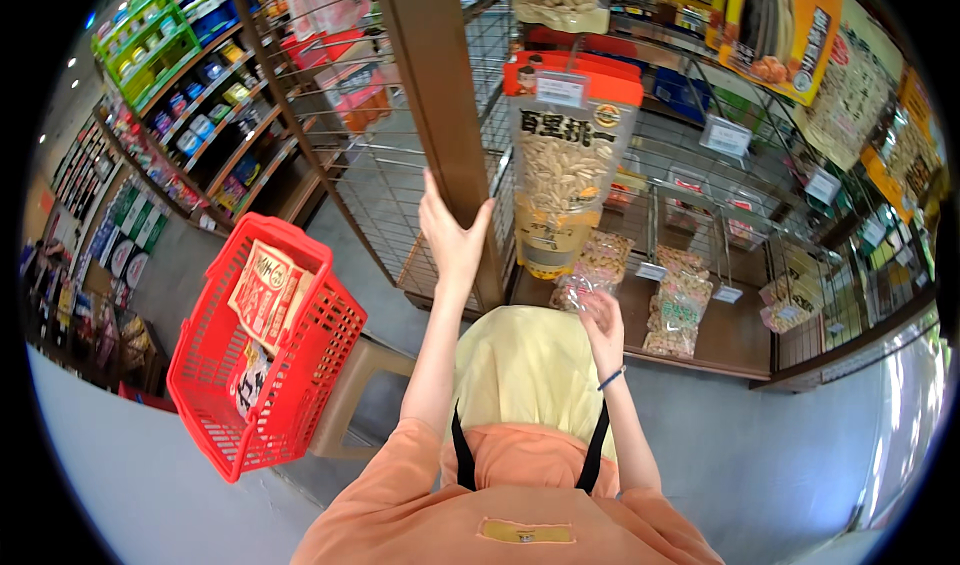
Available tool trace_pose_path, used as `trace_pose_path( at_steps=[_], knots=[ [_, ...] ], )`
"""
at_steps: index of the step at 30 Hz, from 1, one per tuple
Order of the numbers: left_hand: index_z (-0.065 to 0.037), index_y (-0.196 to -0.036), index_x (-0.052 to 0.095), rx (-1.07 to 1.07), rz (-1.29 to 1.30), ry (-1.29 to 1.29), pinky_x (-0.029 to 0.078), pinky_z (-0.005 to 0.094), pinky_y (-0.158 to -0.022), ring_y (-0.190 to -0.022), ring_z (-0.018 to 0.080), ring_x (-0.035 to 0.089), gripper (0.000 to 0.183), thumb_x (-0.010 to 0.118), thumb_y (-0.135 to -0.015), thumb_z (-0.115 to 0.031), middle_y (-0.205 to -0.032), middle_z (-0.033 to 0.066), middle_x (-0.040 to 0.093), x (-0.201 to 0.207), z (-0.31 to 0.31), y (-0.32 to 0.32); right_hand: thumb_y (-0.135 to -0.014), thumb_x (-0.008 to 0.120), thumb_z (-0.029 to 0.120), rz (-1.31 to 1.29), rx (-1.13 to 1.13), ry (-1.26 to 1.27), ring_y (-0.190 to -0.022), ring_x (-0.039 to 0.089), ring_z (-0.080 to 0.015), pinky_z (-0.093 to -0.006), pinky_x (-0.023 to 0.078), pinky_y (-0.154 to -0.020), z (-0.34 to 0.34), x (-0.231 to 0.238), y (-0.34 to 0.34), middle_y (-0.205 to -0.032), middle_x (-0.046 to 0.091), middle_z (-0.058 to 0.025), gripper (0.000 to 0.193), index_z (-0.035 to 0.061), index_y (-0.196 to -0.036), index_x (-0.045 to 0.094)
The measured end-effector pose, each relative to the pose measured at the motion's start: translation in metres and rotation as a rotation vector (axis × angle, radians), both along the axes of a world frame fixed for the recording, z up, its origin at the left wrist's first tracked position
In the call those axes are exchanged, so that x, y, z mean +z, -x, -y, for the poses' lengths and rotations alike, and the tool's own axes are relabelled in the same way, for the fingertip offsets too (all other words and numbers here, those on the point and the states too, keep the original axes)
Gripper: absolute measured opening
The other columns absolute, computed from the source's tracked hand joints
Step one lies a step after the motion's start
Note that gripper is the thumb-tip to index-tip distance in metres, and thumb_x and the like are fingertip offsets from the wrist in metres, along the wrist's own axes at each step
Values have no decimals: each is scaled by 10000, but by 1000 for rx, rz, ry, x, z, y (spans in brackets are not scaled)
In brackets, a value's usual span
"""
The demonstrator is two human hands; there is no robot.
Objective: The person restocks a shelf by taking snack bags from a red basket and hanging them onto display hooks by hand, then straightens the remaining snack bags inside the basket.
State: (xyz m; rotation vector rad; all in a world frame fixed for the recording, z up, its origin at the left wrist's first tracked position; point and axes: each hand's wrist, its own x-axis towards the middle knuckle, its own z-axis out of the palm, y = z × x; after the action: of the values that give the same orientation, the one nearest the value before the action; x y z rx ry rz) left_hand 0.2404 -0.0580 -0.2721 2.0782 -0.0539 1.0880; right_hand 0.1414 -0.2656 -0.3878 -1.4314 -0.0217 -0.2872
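My left hand [452,233] rests against the brown post [430,85] of the display rack, fingers stretched out and thumb spread, holding nothing. Low at the rack's front edge, my right hand [602,327] has its fingers curled at the edge of a clear bag of nuts [572,293], which they seem to pinch. Just above it hangs a large pouch of seeds [570,160] with a red top and a gold lower part. Behind the clear bag lies another bag of nuts [606,255]. To the right, similar packed nuts [677,310] hang over the bottom shelf.
At the left, a red shopping basket [330,337] holding snack packets [268,290] stands on a beige stool [365,390]. Wire mesh [345,165] walls the rack's left side. More snack bags [783,25] hang at upper right. Stocked shelves [215,95] stand across the aisle.
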Motion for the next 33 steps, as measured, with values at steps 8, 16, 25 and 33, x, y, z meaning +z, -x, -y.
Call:
trace_pose_path(
  at_steps=[8,16,25,33],
  knots=[
    [23,-1294,125,44,-133,-38,258,428,-939,-1119,368,325,824,628,-714,-277,-1208,241,324,9,1,6,-766,560,67,-107,303,22,-837,529,-121,-241,412,-739,-61,-17,-8,-984,549,-60,385,71,-1126,424],
    [3,-1295,158,11,-223,82,268,387,-966,-1187,349,282,720,583,-750,-198,-1304,211,224,-11,-18,114,-762,541,14,396,227,334,-1076,392,-233,-336,388,-847,-118,57,-40,-1216,332,-127,476,18,-1194,341],
    [-15,-1146,392,851,-413,343,384,332,-825,-938,242,504,461,574,-724,-47,-1079,136,478,-42,-37,353,-760,511,-37,584,676,243,-1081,393,-253,-352,377,-881,-211,74,9,-1213,334,-145,420,-3,-1154,366],
    [-64,-1037,485,1137,-699,114,389,316,-784,-874,202,521,370,610,-688,-50,-937,65,547,-25,30,472,-726,599,59,1138,832,285,-1025,447,-260,-373,325,-896,-310,142,51,-1072,493,-101,321,39,-1035,515]
  ],
)
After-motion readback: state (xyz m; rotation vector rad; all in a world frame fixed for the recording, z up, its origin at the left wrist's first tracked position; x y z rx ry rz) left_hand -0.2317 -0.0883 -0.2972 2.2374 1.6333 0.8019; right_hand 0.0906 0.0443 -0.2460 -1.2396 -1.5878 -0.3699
